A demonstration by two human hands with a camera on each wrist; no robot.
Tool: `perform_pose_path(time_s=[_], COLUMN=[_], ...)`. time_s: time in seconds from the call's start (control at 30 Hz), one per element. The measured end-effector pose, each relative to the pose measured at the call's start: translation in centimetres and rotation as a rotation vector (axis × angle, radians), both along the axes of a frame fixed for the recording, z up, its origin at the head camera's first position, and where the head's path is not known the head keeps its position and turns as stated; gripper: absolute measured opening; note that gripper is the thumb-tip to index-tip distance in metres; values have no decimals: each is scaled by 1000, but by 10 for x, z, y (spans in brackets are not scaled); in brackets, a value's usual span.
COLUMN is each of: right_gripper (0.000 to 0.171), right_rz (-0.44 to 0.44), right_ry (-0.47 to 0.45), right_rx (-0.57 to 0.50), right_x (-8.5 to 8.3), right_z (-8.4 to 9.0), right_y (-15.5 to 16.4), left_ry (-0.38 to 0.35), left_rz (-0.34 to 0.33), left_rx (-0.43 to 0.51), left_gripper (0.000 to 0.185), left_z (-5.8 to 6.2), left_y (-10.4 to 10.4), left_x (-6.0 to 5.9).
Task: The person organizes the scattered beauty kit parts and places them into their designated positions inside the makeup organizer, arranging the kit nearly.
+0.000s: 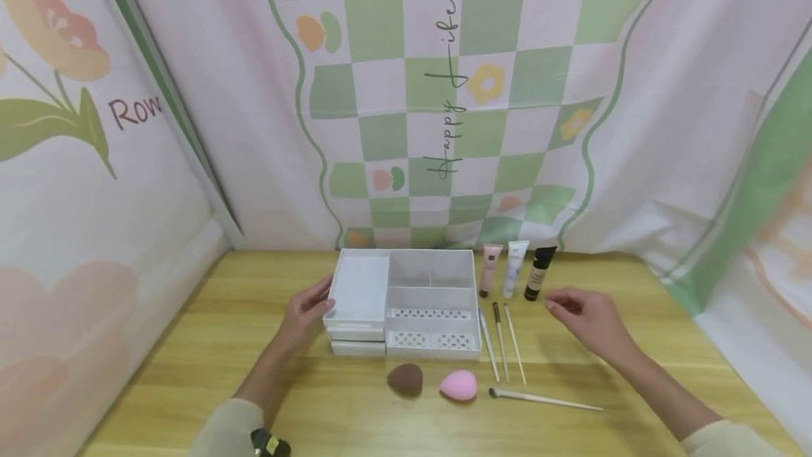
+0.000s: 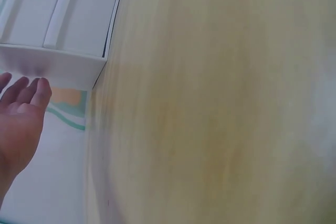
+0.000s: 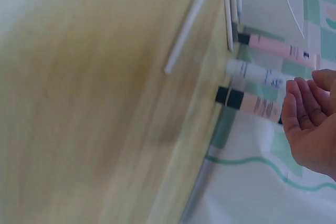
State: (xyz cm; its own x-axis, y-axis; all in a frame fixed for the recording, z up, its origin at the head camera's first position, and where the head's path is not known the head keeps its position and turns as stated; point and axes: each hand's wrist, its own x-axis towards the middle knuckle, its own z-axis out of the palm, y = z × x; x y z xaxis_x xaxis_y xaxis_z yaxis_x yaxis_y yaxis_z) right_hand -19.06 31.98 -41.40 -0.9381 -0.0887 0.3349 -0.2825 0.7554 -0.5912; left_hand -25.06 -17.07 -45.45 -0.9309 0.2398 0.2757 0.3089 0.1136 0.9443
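Touching organizer [image 1: 406, 302], left fingers [image 1: 317, 300] relaxed

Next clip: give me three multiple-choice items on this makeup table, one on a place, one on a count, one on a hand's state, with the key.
1. Where does the left hand rest?
A. on the pink sponge
B. against the white organizer's left side
C. on the tubes

2. How many tubes stand behind the brushes?
A. three
B. one
C. five

3. What does the right hand hold?
A. a brush
B. a sponge
C. nothing

Key: 1 B, its fingers touch the white organizer; 2 A, a pink tube, a white tube and a black-capped tube stand in a row; 3 C, its fingers hang loosely curled, near the black-capped tube.
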Motion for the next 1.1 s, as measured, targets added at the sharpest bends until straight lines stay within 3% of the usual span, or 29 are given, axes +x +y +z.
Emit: perform_pose_path(time_s=[0.13,0.23,0.33,0.47,0.73,1.1], right_gripper=[21,20,18,18,20,22], right_rz=[21,40,26,-55,-131,-237], right_ry=[-158,-228,-258,-305,-357,-415], right_rx=[-27,-29,-9,10,-36,-40], right_x=[7,11,14,18,24,28], right_z=[-8,-13,-15,-17,-25,-35], right_y=[-11,-18,-25,-34,-48,-63], left_ry=[-24,-30,-30,-35,-42,-35], left_rz=[-5,1,5,6,35,-1], left_rx=[2,4,18,35,21,70], left_gripper=[56,56,56,56,57,58], left_z=[-1,-2,-1,-2,-5,-3], left_y=[2,2,2,2,1,3], left_x=[-1,-1,0,0,2,1])
